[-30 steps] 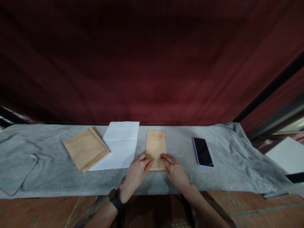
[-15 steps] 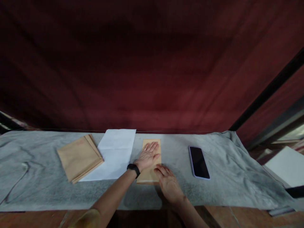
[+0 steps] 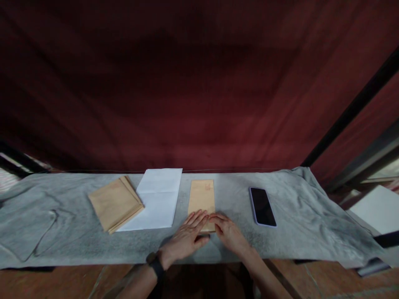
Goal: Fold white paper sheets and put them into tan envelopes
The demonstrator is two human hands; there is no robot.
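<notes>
A brown paper envelope (image 3: pixel 201 197) with small reddish print near its top right corner lies upright on the grey cloth in front of me. My left hand (image 3: pixel 187 236), with a dark watch on the wrist, lies flat across the envelope's lower part, fingers stretched out and thumb apart. My right hand (image 3: pixel 229 232) rests at the envelope's lower right edge, its fingers slightly bent with the tips on the paper. The two hands' fingertips nearly meet. Between them they cover most of the envelope's bottom end.
On the left, a stack of brown envelopes (image 3: pixel 115 203) overlaps white creased paper sheets (image 3: pixel 158 199). A phone (image 3: pixel 262 206) in a purple case lies to the right. Grey cloth (image 3: pixel 299 224) covers the table. A cable (image 3: pixel 43 234) lies far left, and a red curtain (image 3: pixel 199 104) hangs behind.
My left hand moved from the envelope's lower left edge to flat on its middle, then down to its lower part. My right hand stayed near the lower right edge. The view shifted slightly.
</notes>
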